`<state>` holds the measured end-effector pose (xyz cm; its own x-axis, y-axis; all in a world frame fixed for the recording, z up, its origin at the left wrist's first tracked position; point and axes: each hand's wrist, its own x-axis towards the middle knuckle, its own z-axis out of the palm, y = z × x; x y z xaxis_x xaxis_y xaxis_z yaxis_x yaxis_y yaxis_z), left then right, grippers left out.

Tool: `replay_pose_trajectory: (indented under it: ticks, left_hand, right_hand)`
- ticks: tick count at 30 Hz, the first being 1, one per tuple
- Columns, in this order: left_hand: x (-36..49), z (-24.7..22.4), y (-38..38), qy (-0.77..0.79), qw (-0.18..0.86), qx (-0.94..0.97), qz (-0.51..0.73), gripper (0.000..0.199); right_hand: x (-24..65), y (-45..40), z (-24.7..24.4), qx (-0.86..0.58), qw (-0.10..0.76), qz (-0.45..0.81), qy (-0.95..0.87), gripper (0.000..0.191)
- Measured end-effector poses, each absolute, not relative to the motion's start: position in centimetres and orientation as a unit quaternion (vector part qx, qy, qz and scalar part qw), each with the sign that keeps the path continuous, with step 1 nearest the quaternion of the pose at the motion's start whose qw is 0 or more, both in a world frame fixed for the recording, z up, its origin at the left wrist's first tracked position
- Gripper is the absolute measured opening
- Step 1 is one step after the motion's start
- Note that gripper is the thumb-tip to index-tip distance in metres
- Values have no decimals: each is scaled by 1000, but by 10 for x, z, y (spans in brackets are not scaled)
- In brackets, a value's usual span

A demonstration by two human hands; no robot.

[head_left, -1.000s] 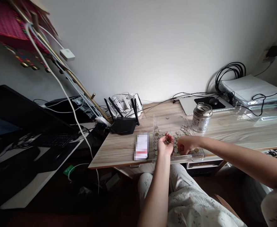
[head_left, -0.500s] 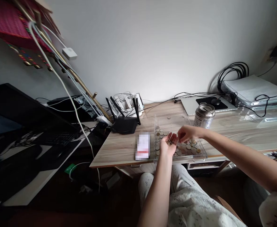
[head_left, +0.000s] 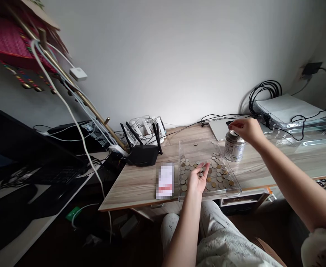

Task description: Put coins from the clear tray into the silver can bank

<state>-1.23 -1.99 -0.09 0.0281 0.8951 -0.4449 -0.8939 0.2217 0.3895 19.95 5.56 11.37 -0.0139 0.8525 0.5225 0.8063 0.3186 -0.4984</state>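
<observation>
My left hand (head_left: 196, 182) is held palm up above a clear plastic tray (head_left: 200, 151), its fingers cupped around a few coins (head_left: 200, 174). Many more coins (head_left: 220, 179), silver and brass coloured, lie spread over the tray. Over the top of a round metal can (head_left: 234, 150), my right hand (head_left: 248, 129) is closed in a pinch. Whatever sits between those fingertips is too small to make out. The can stands upright just right of the tray, and the hand covers most of its lid.
A phone (head_left: 165, 181) with a blurred screen lies left of the tray. Behind it are a black router (head_left: 143, 155) and white cabled devices (head_left: 145, 128). A silver laptop (head_left: 217, 129) is behind the can, and clear stacked trays (head_left: 290, 111) are at the right.
My right hand has moved from above the tray, up and right, to the can's top. My left hand remains over the tray with coins. The view has shifted slightly.
</observation>
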Motion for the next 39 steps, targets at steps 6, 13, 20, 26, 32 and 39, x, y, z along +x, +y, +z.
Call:
replay_pose_trajectory:
  ticks: [6,13,20,26,32,39]
  left_hand:
    - [-9,7,-23,349,708,59,611,13]
    - [-8,-1,-25,352,700,203,587,25]
    - [-5,-3,-26,365,710,242,552,26]
    - [-11,0,-25,330,761,153,537,15]
    - [-8,6,-29,336,736,120,575,28]
    - [-8,4,-33,329,718,219,573,22]
  right_hand:
    - [226,79,110,-711,220,-39,-667,15]
    - [172,34,100,-567,348,-48,-745,25]
    - [105,1,49,-425,258,160,-853,17]
    - [151,25,86,-507,366,90,-775,19]
    - [216,68,113,-705,272,-45,-653,17]
    - [212,60,105,-682,294,-99,-662,25]
